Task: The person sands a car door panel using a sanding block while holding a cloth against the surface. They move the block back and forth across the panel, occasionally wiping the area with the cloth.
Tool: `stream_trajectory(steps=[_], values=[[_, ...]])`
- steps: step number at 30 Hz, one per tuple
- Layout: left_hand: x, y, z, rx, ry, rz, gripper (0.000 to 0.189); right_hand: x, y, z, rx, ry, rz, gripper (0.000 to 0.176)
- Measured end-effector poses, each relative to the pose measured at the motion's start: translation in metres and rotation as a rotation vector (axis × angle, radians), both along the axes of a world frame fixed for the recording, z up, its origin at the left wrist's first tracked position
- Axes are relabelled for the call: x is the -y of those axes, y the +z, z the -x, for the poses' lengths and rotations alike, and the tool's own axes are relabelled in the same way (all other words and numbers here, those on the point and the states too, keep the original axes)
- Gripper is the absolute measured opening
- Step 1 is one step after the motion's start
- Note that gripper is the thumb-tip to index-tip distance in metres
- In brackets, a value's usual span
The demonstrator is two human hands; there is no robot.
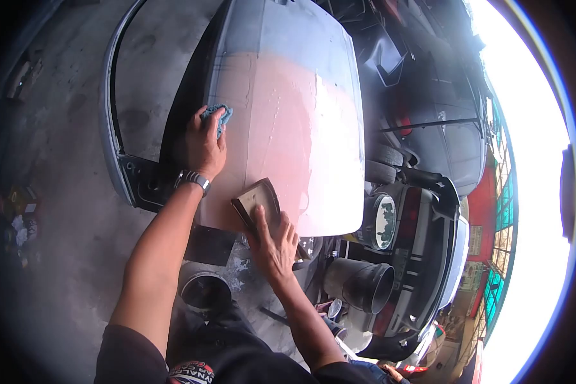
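Observation:
A car door panel [281,128] lies in front of me, its surface pinkish with grey at the far end and wet-looking streaks. My left hand [208,144], with a watch on the wrist, holds a crumpled blue-green cloth [217,118] at the panel's left edge. Near the panel's close end, my right hand [273,240] grips a brown sanding block [258,200] wrapped in dark paper, pressed against the surface.
Black buckets [358,285] and a paint-stained pail [384,222] stand to the right, by a dark car bumper [422,269]. A window frame [112,96] extends left of the panel. Another dark bucket [205,291] stands below it.

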State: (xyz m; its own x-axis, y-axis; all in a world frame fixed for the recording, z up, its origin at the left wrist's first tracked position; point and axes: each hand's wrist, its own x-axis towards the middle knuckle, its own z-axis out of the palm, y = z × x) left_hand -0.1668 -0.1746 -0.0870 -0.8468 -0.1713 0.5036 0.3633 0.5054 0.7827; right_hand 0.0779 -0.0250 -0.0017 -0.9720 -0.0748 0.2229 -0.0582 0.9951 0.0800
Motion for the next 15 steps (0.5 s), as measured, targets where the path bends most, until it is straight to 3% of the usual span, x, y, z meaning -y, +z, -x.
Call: stream_trajectory(steps=[2, 4, 8, 15], values=[[0.000, 0.000, -0.005, 0.028, -0.014, 0.011, 0.044, -0.023, -0.001, 0.044, 0.033, 0.022, -0.047, 0.082], [0.001, 0.001, -0.001, 0.016, 0.001, 0.040, 0.044, -0.063, -0.007, 0.134, -0.022, 0.036, -0.041, 0.079], [-0.001, -0.002, -0.001, 0.051, -0.013, 0.040, 0.044, -0.114, 0.000, 0.302, 0.104, -0.254, 0.105, 0.064], [-0.001, -0.001, 0.001, 0.033, -0.010, 0.063, 0.041, -0.107, -0.007, 0.335, 0.157, -0.451, 0.148, 0.063]])
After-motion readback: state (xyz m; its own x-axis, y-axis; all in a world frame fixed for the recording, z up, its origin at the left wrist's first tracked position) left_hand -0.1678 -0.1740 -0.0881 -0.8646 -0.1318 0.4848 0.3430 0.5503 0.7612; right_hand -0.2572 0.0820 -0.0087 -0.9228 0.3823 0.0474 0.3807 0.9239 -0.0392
